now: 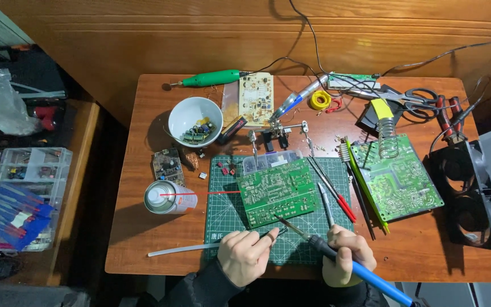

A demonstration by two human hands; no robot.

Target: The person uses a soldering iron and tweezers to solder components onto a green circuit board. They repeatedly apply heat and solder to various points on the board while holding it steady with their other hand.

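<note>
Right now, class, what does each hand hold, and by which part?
Right hand: blue-handled soldering iron, gripped at the handle's front end. Left hand: thin dark tweezers, pinched near their rear.

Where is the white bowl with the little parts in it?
In the head view, the white bowl sits at the table's back left, below the green rotary tool and above the spray can.

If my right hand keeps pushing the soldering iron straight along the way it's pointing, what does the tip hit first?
Most likely the green circuit board on the cutting mat. The right hand aims the soldering iron up-left, its tip at the board's near edge. Height above the board is unclear.
</note>
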